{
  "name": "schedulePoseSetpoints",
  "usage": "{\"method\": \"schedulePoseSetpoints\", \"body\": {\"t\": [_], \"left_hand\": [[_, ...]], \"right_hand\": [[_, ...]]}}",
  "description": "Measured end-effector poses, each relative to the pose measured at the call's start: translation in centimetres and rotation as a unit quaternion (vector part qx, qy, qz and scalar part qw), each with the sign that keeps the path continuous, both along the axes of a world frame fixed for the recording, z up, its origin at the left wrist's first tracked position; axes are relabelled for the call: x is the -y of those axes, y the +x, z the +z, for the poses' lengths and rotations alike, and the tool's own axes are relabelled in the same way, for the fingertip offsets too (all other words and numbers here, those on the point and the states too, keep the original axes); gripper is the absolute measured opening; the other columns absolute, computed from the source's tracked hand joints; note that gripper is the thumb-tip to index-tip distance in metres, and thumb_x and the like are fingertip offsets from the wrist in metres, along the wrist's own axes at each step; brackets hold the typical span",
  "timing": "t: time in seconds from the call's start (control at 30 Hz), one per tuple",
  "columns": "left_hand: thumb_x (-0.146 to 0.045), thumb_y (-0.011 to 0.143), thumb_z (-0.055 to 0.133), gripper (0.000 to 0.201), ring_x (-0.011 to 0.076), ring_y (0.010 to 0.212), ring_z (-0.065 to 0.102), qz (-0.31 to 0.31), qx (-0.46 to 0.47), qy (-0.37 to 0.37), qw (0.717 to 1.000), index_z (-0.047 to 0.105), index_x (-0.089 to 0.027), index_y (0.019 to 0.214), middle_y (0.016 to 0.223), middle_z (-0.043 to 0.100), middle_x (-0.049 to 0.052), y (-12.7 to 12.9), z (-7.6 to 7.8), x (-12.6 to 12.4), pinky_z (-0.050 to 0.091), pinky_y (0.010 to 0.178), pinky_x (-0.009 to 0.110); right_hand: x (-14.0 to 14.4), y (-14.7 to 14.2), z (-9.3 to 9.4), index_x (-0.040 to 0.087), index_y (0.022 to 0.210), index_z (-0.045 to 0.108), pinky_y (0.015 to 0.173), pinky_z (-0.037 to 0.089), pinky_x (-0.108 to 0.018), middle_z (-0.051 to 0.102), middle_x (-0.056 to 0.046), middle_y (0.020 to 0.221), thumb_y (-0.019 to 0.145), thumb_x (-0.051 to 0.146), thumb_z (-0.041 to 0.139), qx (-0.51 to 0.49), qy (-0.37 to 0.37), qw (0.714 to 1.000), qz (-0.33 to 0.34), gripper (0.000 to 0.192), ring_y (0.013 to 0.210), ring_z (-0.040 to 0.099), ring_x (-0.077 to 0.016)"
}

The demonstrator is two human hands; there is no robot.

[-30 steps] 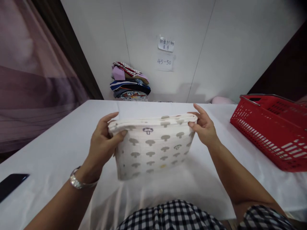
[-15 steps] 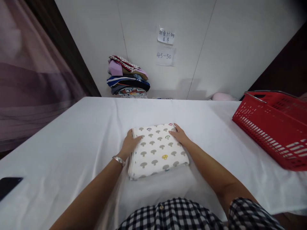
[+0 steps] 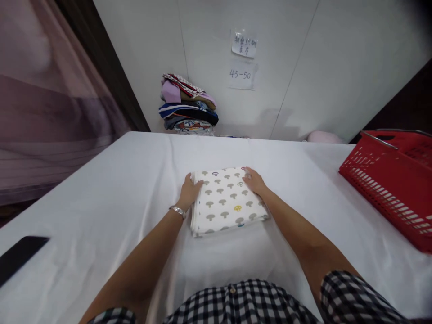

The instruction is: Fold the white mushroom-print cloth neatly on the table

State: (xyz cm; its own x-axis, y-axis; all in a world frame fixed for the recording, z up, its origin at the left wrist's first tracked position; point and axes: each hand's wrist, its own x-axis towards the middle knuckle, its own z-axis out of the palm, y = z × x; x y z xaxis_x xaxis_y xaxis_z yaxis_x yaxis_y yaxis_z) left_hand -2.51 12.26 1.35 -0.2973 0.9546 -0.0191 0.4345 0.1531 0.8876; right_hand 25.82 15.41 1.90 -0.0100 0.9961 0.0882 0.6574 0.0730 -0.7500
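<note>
A folded white cloth with a mushroom print (image 3: 227,201) lies flat on the white table (image 3: 101,193) in front of me. My left hand (image 3: 189,192) grips its far left corner, thumb on top. A silver watch sits on that wrist. My right hand (image 3: 254,181) rests on the far right corner with the fingers curled over the edge.
A red plastic basket (image 3: 391,180) stands at the right side of the table. A stack of folded clothes (image 3: 187,108) sits against the back wall under two paper notes (image 3: 243,60). A black phone (image 3: 20,256) lies near the table's left edge. A pink curtain hangs at the left.
The folded cloth was held up in both hands; it now lies flat on the table farther from me, with both hands still on its far corners.
</note>
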Motion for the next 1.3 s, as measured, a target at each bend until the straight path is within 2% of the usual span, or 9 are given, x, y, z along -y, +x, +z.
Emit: {"method": "schedulePoseSetpoints", "body": {"t": [0.13, 0.27, 0.47, 0.6, 0.77, 0.9, 1.03, 1.17, 1.3], "left_hand": [[-0.041, 0.073, 0.068, 0.084, 0.0284, 0.12, 0.051, -0.018, -0.024, -0.035, 0.999, 0.028, -0.016, 0.142, 0.135, 0.051, 0.015, -0.1, 0.5, 2.4, 0.038, 0.103, 0.041], [-0.039, 0.072, 0.068, 0.085, 0.0262, 0.121, 0.049, -0.036, 0.014, -0.029, 0.999, 0.026, -0.019, 0.143, 0.141, 0.044, 0.014, -0.4, -0.3, 6.3, 0.04, 0.101, 0.039], [-0.04, 0.072, 0.065, 0.073, 0.0215, 0.097, 0.06, -0.014, 0.027, -0.04, 0.999, 0.036, -0.017, 0.135, 0.121, 0.056, 0.012, -0.3, -0.2, 10.2, 0.049, 0.084, 0.036], [-0.044, 0.071, 0.063, 0.051, 0.0194, 0.082, 0.061, 0.007, -0.046, -0.037, 0.998, 0.05, -0.017, 0.113, 0.097, 0.061, 0.006, 0.0, 0.8, 11.0, 0.048, 0.076, 0.034], [-0.051, 0.076, 0.056, 0.032, 0.0163, 0.069, 0.056, -0.021, -0.112, -0.048, 0.992, 0.052, -0.021, 0.083, 0.076, 0.059, 0.0, 0.1, 1.1, 11.1, 0.042, 0.064, 0.029], [-0.051, 0.077, 0.054, 0.031, 0.0149, 0.064, 0.052, -0.032, -0.143, -0.049, 0.988, 0.047, -0.022, 0.072, 0.069, 0.055, -0.002, 0.0, 0.7, 10.8, 0.037, 0.059, 0.027], [-0.048, 0.078, 0.055, 0.03, 0.0143, 0.063, 0.05, -0.043, -0.155, -0.041, 0.986, 0.044, -0.022, 0.068, 0.066, 0.054, -0.003, -0.1, 0.5, 10.7, 0.034, 0.058, 0.026], [-0.046, 0.076, 0.057, 0.028, 0.014, 0.063, 0.05, -0.045, -0.138, -0.04, 0.989, 0.045, -0.021, 0.068, 0.067, 0.054, -0.003, -0.2, 0.5, 10.9, 0.034, 0.059, 0.026], [-0.042, 0.075, 0.058, 0.025, 0.0137, 0.063, 0.049, -0.055, -0.131, -0.042, 0.989, 0.045, -0.021, 0.069, 0.067, 0.054, -0.003, -0.4, 0.5, 10.9, 0.033, 0.058, 0.026]], "right_hand": [[2.5, -1.0, 0.5, 0.015, 0.134, 0.046, 0.11, 0.026, -0.045, 0.038, -0.014, 0.145, 0.086, 0.02, 0.048, 0.169, 0.059, 0.982, 0.067, 0.048, 0.136, 0.03, -0.0256], [8.1, -3.3, 0.4, 0.018, 0.13, 0.05, 0.111, 0.019, -0.052, 0.039, -0.013, 0.145, 0.092, 0.028, 0.043, 0.254, 0.068, 0.946, 0.189, 0.04, 0.137, 0.027, -0.0274], [16.1, -7.7, -0.1, 0.024, 0.142, 0.037, 0.114, 0.016, -0.051, 0.03, -0.012, 0.15, 0.089, 0.044, 0.051, 0.152, 0.085, 0.92, 0.35, 0.059, 0.141, 0.02, -0.0269], [17.5, -8.9, 0.6, 0.024, 0.146, 0.028, 0.115, 0.017, -0.051, 0.029, -0.01, 0.15, 0.09, 0.04, 0.051, 0.104, 0.086, 0.898, 0.418, 0.063, 0.14, 0.021, -0.0245], [14.2, -9.0, 2.3, 0.026, 0.14, 0.04, 0.111, 0.027, -0.049, 0.044, -0.008, 0.142, 0.091, 0.032, 0.048, 0.046, 0.091, 0.916, 0.388, 0.05, 0.134, 0.036, -0.0239], [8.6, -10.3, 2.6, 0.027, 0.122, 0.059, 0.104, 0.038, -0.045, 0.06, -0.005, 0.126, 0.089, 0.024, 0.047, 0.017, 0.092, 0.944, 0.315, 0.036, 0.12, 0.052, -0.023], [2.3, -13.1, 2.4, 0.02, 0.116, 0.064, 0.105, 0.037, -0.041, 0.062, -0.009, 0.122, 0.084, 0.015, 0.05, 0.057, 0.089, 0.965, 0.24, 0.035, 0.117, 0.054, -0.0226], [-1.9, -15.6, 2.0, 0.022, 0.121, 0.06, 0.107, 0.034, -0.04, 0.059, -0.006, 0.128, 0.081, 0.011, 0.052, 0.106, 0.057, 0.96, 0.252, 0.042, 0.122, 0.049, -0.0231], [-3.9, -16.5, 1.9, 0.022, 0.119, 0.062, 0.103, 0.038, -0.038, 0.062, -0.006, 0.123, 0.076, 0.012, 0.06, 0.111, 0.021, 0.953, 0.28, 0.044, 0.117, 0.054, -0.0248]]}}
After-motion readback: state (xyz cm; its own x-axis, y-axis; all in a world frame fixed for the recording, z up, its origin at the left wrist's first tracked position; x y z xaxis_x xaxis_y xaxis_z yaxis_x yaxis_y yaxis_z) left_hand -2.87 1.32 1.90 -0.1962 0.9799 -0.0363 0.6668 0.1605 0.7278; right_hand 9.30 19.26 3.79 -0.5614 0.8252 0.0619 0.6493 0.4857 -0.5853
